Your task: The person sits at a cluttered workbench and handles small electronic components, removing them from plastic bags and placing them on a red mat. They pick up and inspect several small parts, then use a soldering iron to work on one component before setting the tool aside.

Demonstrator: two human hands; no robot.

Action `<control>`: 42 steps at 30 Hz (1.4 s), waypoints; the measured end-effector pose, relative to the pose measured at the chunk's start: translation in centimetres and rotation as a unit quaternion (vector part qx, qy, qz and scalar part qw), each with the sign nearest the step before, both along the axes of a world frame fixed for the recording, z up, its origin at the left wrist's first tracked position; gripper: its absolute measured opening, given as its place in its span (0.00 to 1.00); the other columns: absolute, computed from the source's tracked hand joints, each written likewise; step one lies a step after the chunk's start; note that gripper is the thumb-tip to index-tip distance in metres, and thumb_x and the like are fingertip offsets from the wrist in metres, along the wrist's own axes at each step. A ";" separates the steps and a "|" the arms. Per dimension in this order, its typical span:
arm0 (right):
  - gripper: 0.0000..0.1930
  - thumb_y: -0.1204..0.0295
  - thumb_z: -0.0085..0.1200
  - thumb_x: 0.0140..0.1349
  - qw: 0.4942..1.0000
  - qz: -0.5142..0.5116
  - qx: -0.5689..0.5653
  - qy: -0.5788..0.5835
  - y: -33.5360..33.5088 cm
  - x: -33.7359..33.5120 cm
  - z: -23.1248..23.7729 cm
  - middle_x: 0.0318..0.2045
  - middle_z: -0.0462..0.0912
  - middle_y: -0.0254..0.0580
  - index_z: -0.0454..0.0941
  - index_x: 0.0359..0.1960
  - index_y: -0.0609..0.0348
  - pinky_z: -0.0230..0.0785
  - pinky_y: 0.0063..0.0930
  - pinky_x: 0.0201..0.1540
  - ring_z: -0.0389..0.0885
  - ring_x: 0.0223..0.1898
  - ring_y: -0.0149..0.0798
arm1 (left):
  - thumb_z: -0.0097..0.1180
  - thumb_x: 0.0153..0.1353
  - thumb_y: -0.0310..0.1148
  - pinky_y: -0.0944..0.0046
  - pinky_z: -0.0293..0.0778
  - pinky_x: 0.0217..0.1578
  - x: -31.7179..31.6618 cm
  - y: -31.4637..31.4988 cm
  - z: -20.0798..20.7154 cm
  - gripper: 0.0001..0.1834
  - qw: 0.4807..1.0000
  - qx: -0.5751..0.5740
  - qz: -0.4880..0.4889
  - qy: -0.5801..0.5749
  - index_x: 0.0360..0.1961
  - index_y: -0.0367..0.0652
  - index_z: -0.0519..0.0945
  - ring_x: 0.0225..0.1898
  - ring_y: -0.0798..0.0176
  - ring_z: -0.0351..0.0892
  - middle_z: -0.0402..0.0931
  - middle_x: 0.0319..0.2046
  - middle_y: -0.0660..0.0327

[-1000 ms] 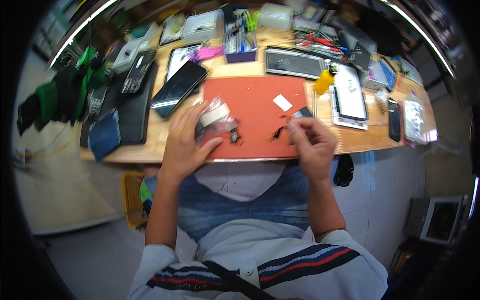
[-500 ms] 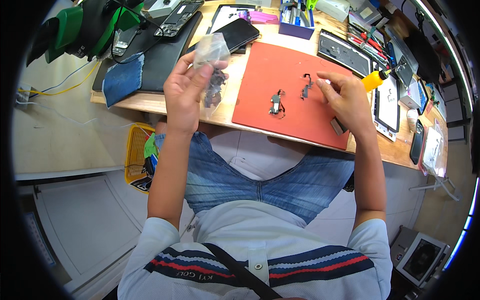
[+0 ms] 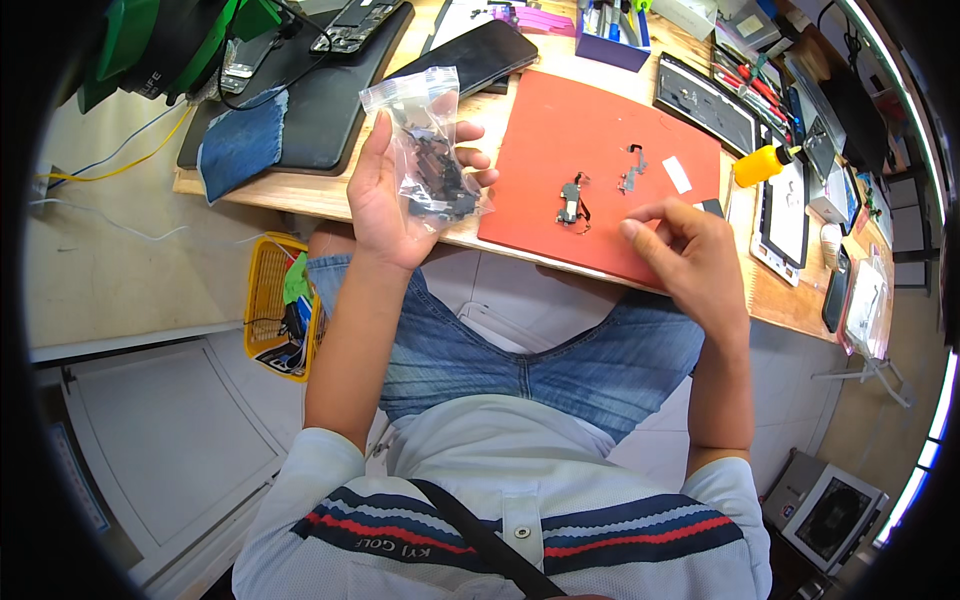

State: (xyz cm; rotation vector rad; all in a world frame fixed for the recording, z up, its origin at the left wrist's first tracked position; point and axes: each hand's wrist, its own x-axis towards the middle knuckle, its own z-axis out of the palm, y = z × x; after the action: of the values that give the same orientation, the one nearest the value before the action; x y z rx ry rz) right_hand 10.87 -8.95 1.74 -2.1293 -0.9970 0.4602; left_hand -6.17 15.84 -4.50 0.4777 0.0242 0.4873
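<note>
A clear zip bag (image 3: 432, 165) with several small dark parts inside lies across the palm of my left hand (image 3: 388, 215). My left fingers curl up behind and beside the bag. My right hand (image 3: 690, 255) hovers over the near right of an orange-red mat (image 3: 545, 125), its fingers curled in toward the thumb. Whether anything small sits between those fingertips is hidden. Two small electronic parts lie on the mat: a dark and silver one (image 3: 571, 205) and a thin dark bracket-like flex piece (image 3: 632, 170). Right of them is a white strip (image 3: 677, 174).
A black phone (image 3: 480, 62) and a dark pad (image 3: 335, 125) lie to the left. A yellow bottle (image 3: 757, 166), an open device frame (image 3: 705, 100) and several tools are on the right. Behind the mat stands a blue box (image 3: 612, 45) of tools. A yellow basket (image 3: 262, 290) sits below the table.
My left hand has turned palm up, and the bag now lies spread over it. My right hand has moved down toward the mat's near edge, uncovering the white strip.
</note>
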 end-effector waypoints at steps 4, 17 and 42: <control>0.12 0.63 0.67 0.62 0.999 0.021 -0.025 -0.027 1.8 -1.6 -0.3 0.13 0.72 0.31 0.85 0.36 0.61 0.59 0.27 0.22 0.69 0.16 0.26 | 0.38 0.73 0.62 0.42 0.77 0.52 -0.2 0.0 -0.1 0.40 1.000 0.004 -0.018 -0.016 0.71 0.38 0.63 0.47 0.47 0.83 0.78 0.54 0.44; 0.07 0.71 0.64 0.64 0.998 0.002 0.040 -0.038 2.0 -2.6 -1.6 0.14 0.72 0.30 0.85 0.35 0.63 0.58 0.22 0.21 0.66 0.17 0.22 | 0.36 0.71 0.65 0.39 0.77 0.52 -0.4 -0.1 -0.1 0.43 0.999 -0.037 -0.022 -0.019 0.70 0.38 0.64 0.48 0.45 0.82 0.77 0.54 0.41; 0.06 0.77 0.62 0.67 0.971 -0.067 0.212 0.088 -1.9 -2.1 -1.3 0.22 0.72 0.21 0.84 0.42 0.67 0.52 0.13 0.26 0.64 0.23 0.16 | 0.33 0.71 0.67 0.44 0.85 0.45 0.8 -0.6 0.9 0.43 0.998 0.044 -0.036 0.036 0.67 0.36 0.65 0.51 0.44 0.82 0.74 0.56 0.36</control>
State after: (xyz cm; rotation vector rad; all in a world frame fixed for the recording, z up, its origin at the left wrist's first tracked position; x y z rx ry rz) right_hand 8.78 -10.83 0.40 -1.7251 -0.7652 0.3277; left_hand -5.40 15.27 -3.62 0.5813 0.0550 0.4008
